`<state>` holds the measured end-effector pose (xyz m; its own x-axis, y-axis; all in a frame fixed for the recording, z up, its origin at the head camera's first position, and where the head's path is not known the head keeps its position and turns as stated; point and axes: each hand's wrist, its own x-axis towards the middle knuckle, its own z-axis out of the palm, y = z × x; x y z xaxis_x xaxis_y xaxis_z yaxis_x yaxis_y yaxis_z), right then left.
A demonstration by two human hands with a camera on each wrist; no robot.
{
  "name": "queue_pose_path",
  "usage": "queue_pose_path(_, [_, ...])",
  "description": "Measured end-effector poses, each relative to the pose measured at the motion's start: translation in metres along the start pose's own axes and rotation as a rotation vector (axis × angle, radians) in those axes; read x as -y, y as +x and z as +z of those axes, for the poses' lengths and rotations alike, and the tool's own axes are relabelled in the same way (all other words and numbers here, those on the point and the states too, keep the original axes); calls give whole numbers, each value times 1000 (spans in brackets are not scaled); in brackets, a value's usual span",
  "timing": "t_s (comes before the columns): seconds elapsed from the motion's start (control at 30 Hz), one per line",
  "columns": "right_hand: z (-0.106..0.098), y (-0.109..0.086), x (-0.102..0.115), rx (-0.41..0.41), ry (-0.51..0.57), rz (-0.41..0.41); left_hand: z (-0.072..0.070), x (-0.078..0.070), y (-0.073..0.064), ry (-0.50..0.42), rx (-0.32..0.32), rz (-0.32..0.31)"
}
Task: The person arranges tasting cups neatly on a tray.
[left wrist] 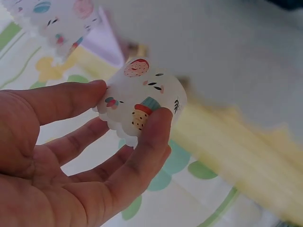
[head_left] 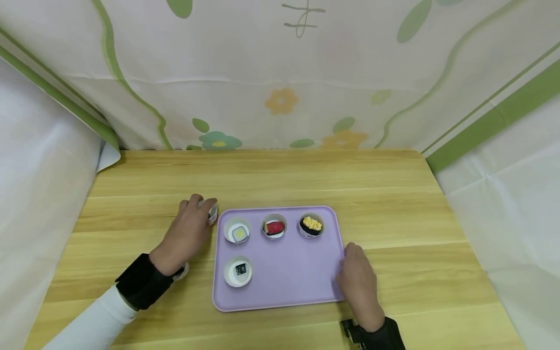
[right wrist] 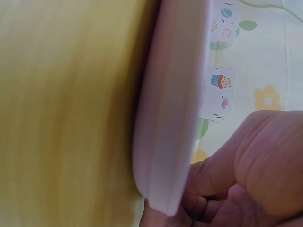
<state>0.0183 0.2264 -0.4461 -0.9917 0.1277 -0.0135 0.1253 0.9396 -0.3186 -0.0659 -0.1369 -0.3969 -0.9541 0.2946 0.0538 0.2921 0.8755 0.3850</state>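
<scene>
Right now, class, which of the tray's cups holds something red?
The far row's middle cup: only it holds a red piece. Its row's left cup has a pale piece, the right cup a yellow-topped one, the near cup a black one.

Six cups, one tray [head_left: 288, 277], one left hand [head_left: 185, 236], one right hand [head_left: 359, 279]
There are four tray cups [head_left: 230, 275], one held cup [head_left: 213, 214] and one mostly hidden cup [head_left: 183, 272] by the left wrist, so that makes six. There are four bits of food in the tray cups: one roll [head_left: 239, 234], one red bit [head_left: 274, 228], one yellow bit [head_left: 312, 223] and one black bit [head_left: 241, 269]. What is in the other two is too hard to see to count. There are two black bands [head_left: 144, 282], one table [head_left: 385, 194], and three big flowers [head_left: 281, 101] on the cloth [head_left: 245, 63], two orange and one blue.
</scene>
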Motion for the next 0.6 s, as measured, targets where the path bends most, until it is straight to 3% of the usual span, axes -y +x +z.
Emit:
queue_pose_path(0.27, [-1,0,1,4,2,6,-17,-10,-1,-6,-70,35])
queue_pose_path(0.6, [1,0,-1,-19,-4,-26,-35,-39,-6,-38,-64,50])
